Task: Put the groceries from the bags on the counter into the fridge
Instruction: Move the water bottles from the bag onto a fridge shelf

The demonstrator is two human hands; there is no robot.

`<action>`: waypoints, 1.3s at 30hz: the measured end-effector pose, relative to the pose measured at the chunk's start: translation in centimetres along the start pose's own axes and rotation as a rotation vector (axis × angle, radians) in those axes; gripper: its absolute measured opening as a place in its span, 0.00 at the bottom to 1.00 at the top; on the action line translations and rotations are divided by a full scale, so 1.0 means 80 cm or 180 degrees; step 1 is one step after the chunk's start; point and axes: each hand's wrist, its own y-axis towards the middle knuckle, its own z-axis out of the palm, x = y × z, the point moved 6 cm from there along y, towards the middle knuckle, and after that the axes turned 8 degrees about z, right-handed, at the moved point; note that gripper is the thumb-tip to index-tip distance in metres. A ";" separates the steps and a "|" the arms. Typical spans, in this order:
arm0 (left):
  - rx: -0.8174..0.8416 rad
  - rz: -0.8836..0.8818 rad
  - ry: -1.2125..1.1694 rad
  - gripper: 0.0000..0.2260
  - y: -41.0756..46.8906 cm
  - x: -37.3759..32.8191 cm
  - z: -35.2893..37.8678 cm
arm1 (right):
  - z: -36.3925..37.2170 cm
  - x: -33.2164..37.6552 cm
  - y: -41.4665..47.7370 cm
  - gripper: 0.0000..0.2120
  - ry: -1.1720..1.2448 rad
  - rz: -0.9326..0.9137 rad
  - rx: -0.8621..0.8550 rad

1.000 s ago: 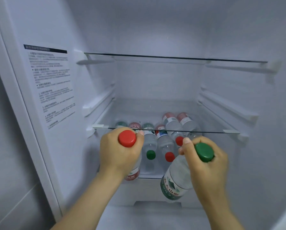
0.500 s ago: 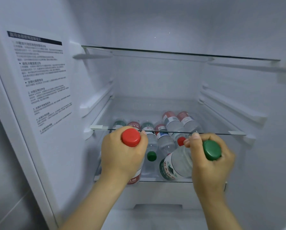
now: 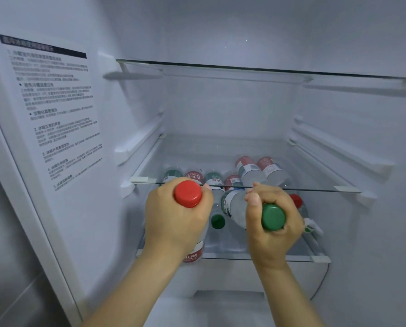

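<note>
2 bare forearms reach from near to far, side by side. The left hand [image 3: 173, 224] grips a red-capped bottle [image 3: 188, 194] below its cap; the right hand [image 3: 278, 239] grips a green-capped bottle [image 3: 273, 217] likewise.

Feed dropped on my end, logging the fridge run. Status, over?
Left hand grips red-capped clear plastic bottle. Right hand grips green-capped clear plastic bottle. Both at front of lower glass shelf. Stored bottles lying ahead crowd it.

Glass fridge shelf [image 3: 228, 255], water bottles [image 3: 248, 172] lying flat
</note>
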 end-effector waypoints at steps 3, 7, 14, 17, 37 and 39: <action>0.0010 -0.0025 -0.0032 0.14 0.000 0.001 -0.001 | 0.000 -0.001 -0.010 0.12 0.0132 -0.0064 0.0151; 0.0002 -0.0029 -0.0086 0.17 0.000 0.001 -0.001 | -0.014 -0.013 -0.026 0.11 0.0040 -0.0059 0.0141; -0.0043 -0.0020 -0.0014 0.18 -0.003 -0.001 -0.004 | -0.014 -0.076 -0.061 0.08 -0.0627 0.0344 0.0846; -0.0026 -0.0028 0.0014 0.17 -0.002 -0.002 -0.004 | -0.002 -0.099 -0.068 0.09 -0.0751 0.0744 0.1138; -0.0017 -0.0066 -0.0037 0.14 0.000 0.000 -0.003 | 0.001 -0.141 -0.052 0.39 -0.1058 0.2087 0.2383; -0.0009 -0.0061 -0.0051 0.14 0.000 -0.001 -0.003 | -0.005 -0.142 -0.049 0.32 -0.0817 0.2113 0.1979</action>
